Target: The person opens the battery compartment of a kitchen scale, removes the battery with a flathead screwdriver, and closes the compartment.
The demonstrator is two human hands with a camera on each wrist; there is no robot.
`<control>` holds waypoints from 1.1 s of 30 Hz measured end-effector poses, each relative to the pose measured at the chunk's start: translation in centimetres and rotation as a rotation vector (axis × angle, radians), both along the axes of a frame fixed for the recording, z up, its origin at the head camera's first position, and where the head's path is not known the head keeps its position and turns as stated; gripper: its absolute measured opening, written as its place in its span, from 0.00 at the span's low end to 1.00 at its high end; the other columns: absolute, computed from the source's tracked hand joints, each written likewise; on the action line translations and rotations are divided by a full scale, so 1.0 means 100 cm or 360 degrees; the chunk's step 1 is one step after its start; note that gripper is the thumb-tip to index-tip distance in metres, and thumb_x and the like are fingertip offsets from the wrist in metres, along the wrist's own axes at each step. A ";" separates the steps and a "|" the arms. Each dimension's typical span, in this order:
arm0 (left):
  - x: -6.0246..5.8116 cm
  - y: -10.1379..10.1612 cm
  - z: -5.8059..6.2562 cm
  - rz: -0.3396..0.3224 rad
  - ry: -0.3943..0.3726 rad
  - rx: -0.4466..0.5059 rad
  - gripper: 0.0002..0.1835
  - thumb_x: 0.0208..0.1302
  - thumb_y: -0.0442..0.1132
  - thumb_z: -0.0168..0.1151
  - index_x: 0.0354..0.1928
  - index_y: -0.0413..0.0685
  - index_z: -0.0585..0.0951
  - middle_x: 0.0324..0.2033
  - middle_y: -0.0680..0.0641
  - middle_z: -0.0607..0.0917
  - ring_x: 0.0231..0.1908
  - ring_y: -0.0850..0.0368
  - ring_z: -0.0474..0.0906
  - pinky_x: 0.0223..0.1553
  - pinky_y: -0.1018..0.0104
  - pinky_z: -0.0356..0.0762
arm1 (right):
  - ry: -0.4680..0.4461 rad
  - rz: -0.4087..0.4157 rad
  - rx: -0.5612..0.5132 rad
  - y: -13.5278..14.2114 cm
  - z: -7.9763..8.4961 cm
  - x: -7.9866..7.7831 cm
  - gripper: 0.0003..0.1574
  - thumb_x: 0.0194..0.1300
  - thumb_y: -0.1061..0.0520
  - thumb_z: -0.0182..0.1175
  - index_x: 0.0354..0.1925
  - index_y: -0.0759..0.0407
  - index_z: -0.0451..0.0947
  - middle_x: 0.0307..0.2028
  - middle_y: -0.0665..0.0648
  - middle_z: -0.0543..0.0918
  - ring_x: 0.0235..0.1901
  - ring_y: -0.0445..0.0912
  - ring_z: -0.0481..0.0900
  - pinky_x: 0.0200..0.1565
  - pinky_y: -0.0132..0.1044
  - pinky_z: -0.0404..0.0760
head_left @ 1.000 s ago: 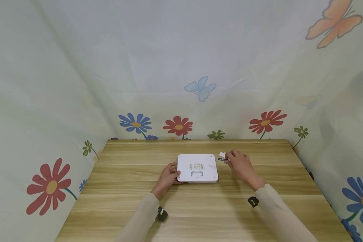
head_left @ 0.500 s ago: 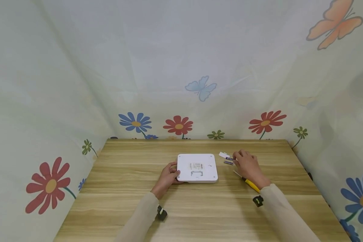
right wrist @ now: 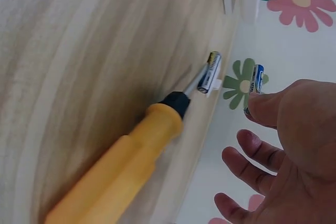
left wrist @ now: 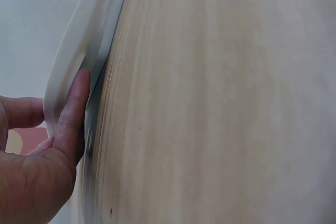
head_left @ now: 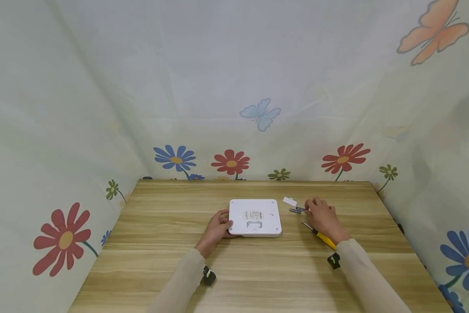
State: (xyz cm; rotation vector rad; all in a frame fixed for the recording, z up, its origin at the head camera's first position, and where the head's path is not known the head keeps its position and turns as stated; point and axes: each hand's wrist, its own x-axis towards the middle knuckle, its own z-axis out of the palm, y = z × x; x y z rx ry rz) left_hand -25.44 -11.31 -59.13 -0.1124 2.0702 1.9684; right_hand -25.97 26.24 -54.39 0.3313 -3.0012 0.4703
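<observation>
A flat white device (head_left: 254, 213) with rounded corners, a label and an open battery compartment (head_left: 254, 224) lies on the wooden table. My left hand (head_left: 215, 230) grips its left edge, thumb on top. The left wrist view shows fingers under the device's rim (left wrist: 65, 61). My right hand (head_left: 323, 217) pinches a small blue battery (right wrist: 256, 78) between thumb and a finger that is mostly hidden; its other fingers are spread loosely. A second battery (right wrist: 210, 72) rests on the table beside the small white battery cover (head_left: 290, 201).
A screwdriver with a yellow handle (head_left: 325, 240) lies beneath my right hand and wrist, its tip pointing towards the loose battery. Behind the wooden table (head_left: 171, 200) and at its sides hangs a pale cloth (head_left: 203, 87) printed with flowers and butterflies.
My right hand has drawn rightward with the battery, away from the battery cover. The second battery and the screwdriver have come into view. My left hand and the device have stayed put.
</observation>
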 end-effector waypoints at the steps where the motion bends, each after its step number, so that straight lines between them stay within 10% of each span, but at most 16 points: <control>1: 0.000 0.000 0.000 0.0001 -0.0002 -0.0002 0.27 0.78 0.31 0.51 0.76 0.41 0.62 0.53 0.31 0.80 0.38 0.53 0.87 0.42 0.55 0.91 | -0.0014 0.0000 0.0003 0.000 -0.001 0.000 0.06 0.76 0.57 0.58 0.48 0.56 0.76 0.44 0.59 0.75 0.47 0.58 0.72 0.49 0.64 0.71; 33: 0.000 0.001 0.001 0.0011 0.0007 0.0012 0.27 0.77 0.30 0.52 0.75 0.40 0.62 0.51 0.32 0.80 0.36 0.53 0.86 0.41 0.54 0.92 | -0.0234 -0.0058 0.0058 -0.002 -0.023 -0.011 0.07 0.75 0.56 0.57 0.46 0.57 0.76 0.44 0.62 0.77 0.45 0.59 0.74 0.42 0.57 0.72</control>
